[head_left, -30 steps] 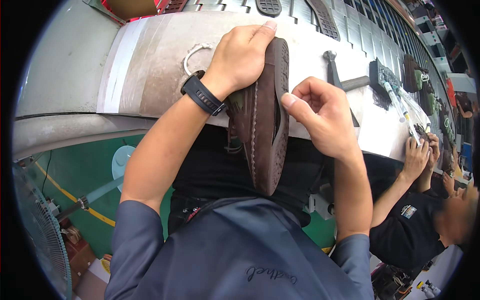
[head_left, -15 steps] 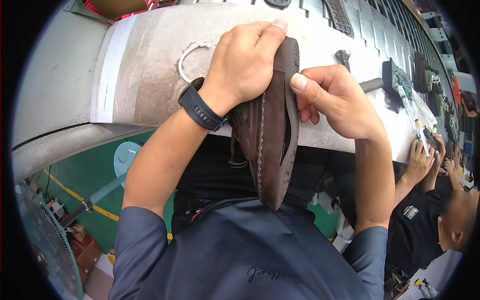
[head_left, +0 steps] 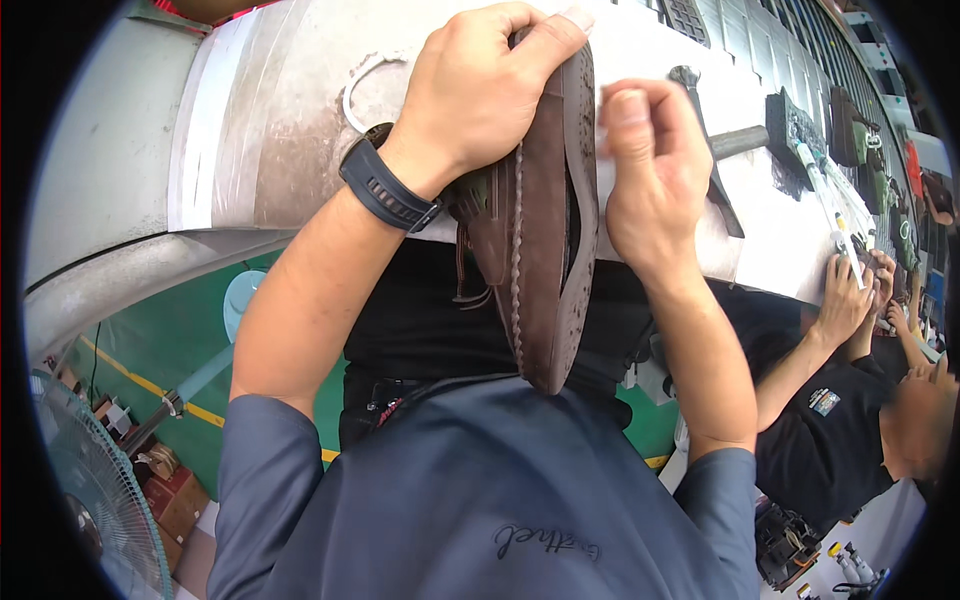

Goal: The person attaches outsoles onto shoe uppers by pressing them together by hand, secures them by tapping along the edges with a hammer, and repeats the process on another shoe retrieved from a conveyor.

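My left hand (head_left: 475, 95) is closed round the upper end of a brown shoe (head_left: 540, 240), with its thumb over the sole edge. The shoe is held on its side, its upper facing left and its other end pointing toward my body. Along its right side the sole edge (head_left: 585, 215) stands away from the upper, leaving a long dark gap. Stitching and loose laces show on the upper. Just right of the shoe, my right hand (head_left: 655, 170) is apart from it with fingers curled in. Its fingertips are blurred, and nothing shows in them.
A hammer (head_left: 715, 170) lies on the pale worktable (head_left: 280, 130) beyond my right hand. Farther right are a dark speckled block (head_left: 790, 130), syringe-like tubes (head_left: 820, 190) and a co-worker's hands (head_left: 850, 290). A white curved cord (head_left: 350, 100) lies left. A fan (head_left: 90, 480) stands lower left.
My right hand has let go of the sole edge and moved up, away from the shoe. The hammer shows more fully. My left hand still grips the shoe, now slightly higher in the picture.
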Demonstrator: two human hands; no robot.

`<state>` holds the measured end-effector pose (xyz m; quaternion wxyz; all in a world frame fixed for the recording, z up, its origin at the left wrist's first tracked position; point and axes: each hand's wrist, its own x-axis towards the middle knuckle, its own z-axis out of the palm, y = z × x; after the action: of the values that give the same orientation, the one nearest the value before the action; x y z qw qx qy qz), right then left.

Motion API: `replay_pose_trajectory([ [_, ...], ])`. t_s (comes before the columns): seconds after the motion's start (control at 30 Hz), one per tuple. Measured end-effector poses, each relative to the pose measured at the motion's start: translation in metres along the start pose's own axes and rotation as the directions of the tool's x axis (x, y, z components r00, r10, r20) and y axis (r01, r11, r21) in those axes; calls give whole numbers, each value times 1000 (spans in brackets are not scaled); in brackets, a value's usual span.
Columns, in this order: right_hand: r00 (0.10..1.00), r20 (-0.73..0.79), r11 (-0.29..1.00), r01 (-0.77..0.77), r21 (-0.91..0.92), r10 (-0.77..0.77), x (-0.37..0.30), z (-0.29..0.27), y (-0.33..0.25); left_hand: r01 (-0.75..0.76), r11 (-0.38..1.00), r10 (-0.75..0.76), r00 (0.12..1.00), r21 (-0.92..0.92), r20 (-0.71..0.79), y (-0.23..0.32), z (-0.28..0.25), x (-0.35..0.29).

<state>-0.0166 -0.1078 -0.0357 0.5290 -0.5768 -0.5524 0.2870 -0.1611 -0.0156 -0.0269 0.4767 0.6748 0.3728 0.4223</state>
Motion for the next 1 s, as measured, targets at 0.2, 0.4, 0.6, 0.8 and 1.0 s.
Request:
replay_pose_trajectory([
  [0.2, 977, -167, 979, 154, 136, -130, 15, 35, 2, 31, 999, -32, 999, 25, 32, 7, -3, -2],
  [0.4, 991, -81, 981, 118, 156, -106, 15, 27, -7, 59, 996, -57, 998, 61, -33, 10, -1, -3],
  [0.6, 993, -15, 946, -108, 306, 118, 19, 23, -2, 42, 993, -36, 998, 107, -57, 7, 3, -3],
  [0.8, 833, 55, 698, 496, -517, -551, 38, 7, -15, -95, 990, 104, 990, 102, -91, -6, 6, 0],
  [1.0, 996, -31, 997, -82, -3, 82, 7, 22, -28, -33, 995, 40, 996, 90, -75, 7, 3, -3],
])
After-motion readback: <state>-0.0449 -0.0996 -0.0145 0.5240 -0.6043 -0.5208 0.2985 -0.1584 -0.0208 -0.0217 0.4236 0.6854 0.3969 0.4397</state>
